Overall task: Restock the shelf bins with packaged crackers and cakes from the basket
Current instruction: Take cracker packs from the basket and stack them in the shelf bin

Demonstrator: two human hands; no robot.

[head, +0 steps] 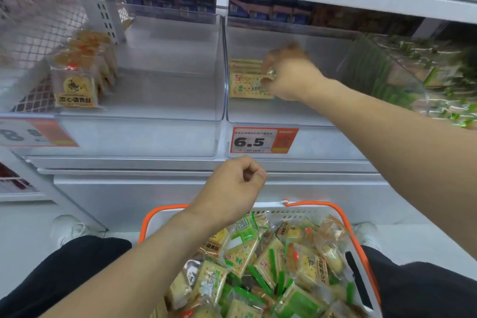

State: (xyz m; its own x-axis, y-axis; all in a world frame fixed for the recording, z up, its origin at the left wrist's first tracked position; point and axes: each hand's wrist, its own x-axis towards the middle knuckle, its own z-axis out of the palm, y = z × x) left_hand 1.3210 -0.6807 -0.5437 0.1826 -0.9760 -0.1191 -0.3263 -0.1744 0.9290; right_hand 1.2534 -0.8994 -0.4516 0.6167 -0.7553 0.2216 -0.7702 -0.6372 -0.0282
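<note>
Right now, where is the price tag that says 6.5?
The 6.5 price tag is on the front of the middle clear bin, below the cracker packs, just above the left hand.

A shop — clear shelf bins (165, 111) of packaged snacks, price tags (263, 140), a shopping basket (343, 217).

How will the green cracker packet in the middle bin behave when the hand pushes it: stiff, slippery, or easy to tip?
The cracker packet stands on edge against others, so it may tip if the right hand releases carelessly. Its square shape suggests stiffness. The glossy wrapper would probably slide on the smooth bin.
</note>
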